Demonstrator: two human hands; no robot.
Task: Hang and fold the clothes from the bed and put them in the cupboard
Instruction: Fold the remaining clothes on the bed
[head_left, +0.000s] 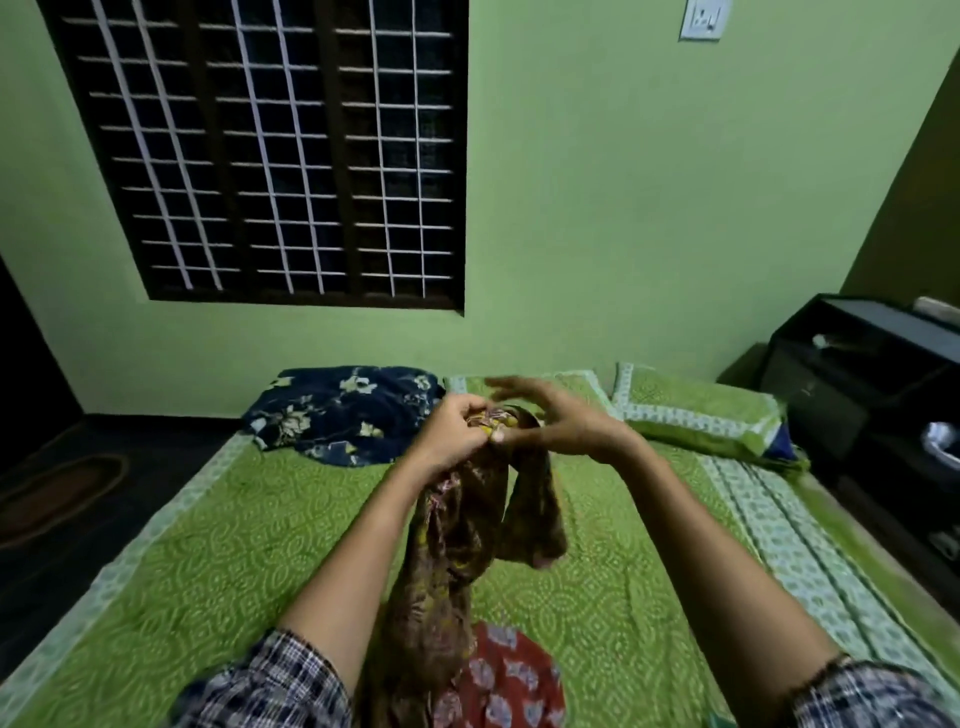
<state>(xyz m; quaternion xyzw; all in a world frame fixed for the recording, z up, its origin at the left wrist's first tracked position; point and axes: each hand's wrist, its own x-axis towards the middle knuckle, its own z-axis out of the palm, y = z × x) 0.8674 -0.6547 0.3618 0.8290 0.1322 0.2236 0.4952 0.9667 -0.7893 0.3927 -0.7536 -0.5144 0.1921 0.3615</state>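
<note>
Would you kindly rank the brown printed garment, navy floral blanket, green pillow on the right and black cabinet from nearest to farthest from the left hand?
1. Brown printed garment: in the left hand.
2. Navy floral blanket: just left.
3. Green pillow: right side.
4. Black cabinet: far right.

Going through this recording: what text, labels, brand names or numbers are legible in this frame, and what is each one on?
No readable text anywhere in this frame.
On the wall switch plate: no legible marking.
On the black cabinet: too dark and blurred to read anything.
On the brown printed garment, red printed cloth and blue floral blanket: patterns only, no lettering.
</note>
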